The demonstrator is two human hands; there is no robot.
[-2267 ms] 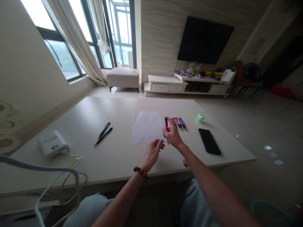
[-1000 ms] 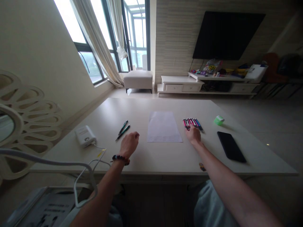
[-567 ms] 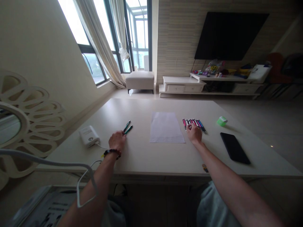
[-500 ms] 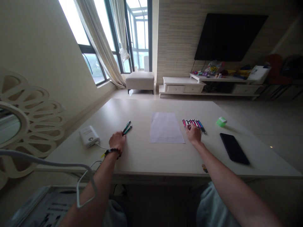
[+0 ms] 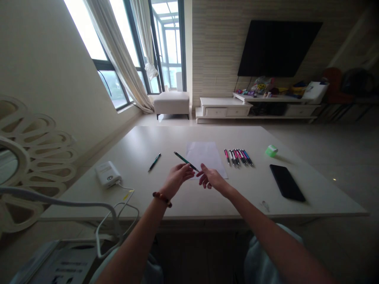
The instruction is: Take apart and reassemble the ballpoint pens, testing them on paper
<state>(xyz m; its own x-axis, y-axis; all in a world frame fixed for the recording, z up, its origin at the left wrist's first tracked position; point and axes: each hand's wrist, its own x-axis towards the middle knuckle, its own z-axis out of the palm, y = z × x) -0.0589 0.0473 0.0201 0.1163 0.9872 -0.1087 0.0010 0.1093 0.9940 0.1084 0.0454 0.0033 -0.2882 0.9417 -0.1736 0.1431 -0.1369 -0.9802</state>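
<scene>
A dark green pen [image 5: 182,158] is held at a slant above the paper's left edge, between the thumb and fingers of my left hand [image 5: 177,176]. Its lower end reaches the gap between thumb and forefinger of my right hand [image 5: 213,179], whose fingers are spread; whether they touch the pen is hard to see. Under both hands lies a white sheet of paper [image 5: 203,152]. Another green pen [image 5: 154,162] rests on the table to the left. Right of the paper, several pens [image 5: 239,157] in pink, white, purple and blue lie side by side in a row.
On the table [image 5: 142,142] a white power bank [image 5: 108,174] with a cable sits at left. To the right are a black phone [image 5: 286,182], a small green and white object [image 5: 271,150] and a small pale item [image 5: 265,205] near the front edge.
My left hand has moved right with one green pen, leaving the other on the table. My right hand has left the pen row and moved left to meet it. The view has shifted slightly.
</scene>
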